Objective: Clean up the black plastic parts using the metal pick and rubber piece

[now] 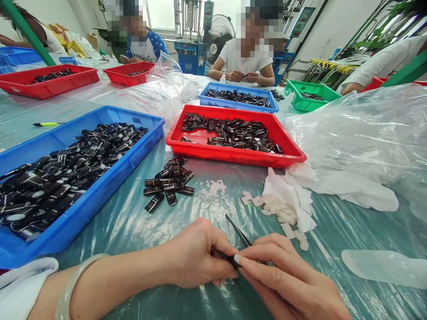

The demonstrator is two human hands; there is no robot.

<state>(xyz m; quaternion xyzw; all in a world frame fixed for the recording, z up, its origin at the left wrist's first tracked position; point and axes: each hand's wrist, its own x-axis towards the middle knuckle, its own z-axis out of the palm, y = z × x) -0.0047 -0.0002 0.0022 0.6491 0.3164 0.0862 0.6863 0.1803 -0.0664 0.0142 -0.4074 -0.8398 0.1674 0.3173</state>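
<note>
Left hand (196, 253) is pinched shut on a small black part (230, 261). The right hand (290, 280) meets it fingertip to fingertip, closed round slim dark tweezers (237, 230) whose free end sticks out toward the red tray (233, 155). The part is held well in front of that tray, low over the plastic-covered table (133, 222). More loose black parts (168, 182) lie just before the tray's left corner, a white cloth (290, 200) lies before its right end, and a full blue tray (100, 191) stands to its left. The work probably goes best with wrists resting, the left grip steady and the tweezers moved lightly, so the tiny piece neither slips nor scratches.
</note>
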